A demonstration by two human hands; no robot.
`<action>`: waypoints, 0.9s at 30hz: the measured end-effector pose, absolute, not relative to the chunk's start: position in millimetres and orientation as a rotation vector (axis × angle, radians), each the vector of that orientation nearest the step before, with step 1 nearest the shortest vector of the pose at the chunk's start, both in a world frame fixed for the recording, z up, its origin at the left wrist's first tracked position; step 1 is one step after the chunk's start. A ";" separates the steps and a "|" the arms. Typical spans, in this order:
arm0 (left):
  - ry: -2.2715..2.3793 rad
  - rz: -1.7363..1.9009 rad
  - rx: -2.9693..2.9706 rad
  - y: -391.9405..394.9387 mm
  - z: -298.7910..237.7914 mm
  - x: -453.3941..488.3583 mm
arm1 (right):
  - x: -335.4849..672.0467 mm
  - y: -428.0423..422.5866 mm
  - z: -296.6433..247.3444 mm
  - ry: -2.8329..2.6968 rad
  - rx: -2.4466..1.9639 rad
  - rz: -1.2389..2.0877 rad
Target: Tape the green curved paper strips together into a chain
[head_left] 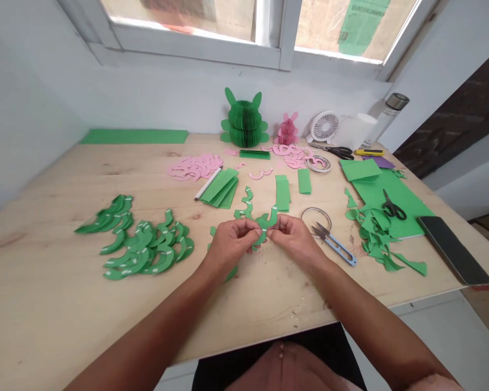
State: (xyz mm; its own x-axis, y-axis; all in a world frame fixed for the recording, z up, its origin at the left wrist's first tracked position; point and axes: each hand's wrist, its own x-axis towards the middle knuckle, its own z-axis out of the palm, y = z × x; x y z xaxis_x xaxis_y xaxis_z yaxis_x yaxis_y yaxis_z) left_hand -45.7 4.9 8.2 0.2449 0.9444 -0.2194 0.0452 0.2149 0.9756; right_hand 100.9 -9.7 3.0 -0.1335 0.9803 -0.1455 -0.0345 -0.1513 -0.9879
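Observation:
Between my two hands is a curved green paper cutout [272,218] with small white tape strips on it. My left hand [238,236] pinches it from the left, thumb and fingertips together. From the other side, my right hand [289,236] pinches the same cutout. Part of it is hidden behind my fingers. Further green paper curves [244,203] lie just beyond my left hand. A big heap of taped green curves [146,247] spreads over the table to the left. Thread snips [336,245] with blue handles and a tape roll [315,217] lie right of my right hand.
Green paper scraps [377,231], black scissors [392,206] and a phone [452,247] occupy the right side. Pink cutouts [195,166], folded green paper [220,189] and a white pen [207,183] lie farther back. A green honeycomb figure [245,122] and a small fan [324,127] stand by the wall.

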 end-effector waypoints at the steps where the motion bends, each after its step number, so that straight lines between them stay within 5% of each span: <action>1: 1.131 0.857 1.170 5.1 8.1 -45.8 | 101.0 -9.8 3.4 -1.191 -1.216 1.442; 27: 1.078 0.784 1.145 5.0 7.2 -45.7 | 104.4 -8.2 6.9 -1.102 -1.223 1.394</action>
State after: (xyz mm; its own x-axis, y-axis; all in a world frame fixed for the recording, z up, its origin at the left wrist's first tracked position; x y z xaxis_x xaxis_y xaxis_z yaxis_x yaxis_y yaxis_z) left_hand -45.7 5.0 7.2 0.3180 0.9122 -0.2582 0.0354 0.2607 0.9648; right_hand 104.4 -8.2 6.9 -0.0539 0.9881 -0.1440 -0.0883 -0.1483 -0.9850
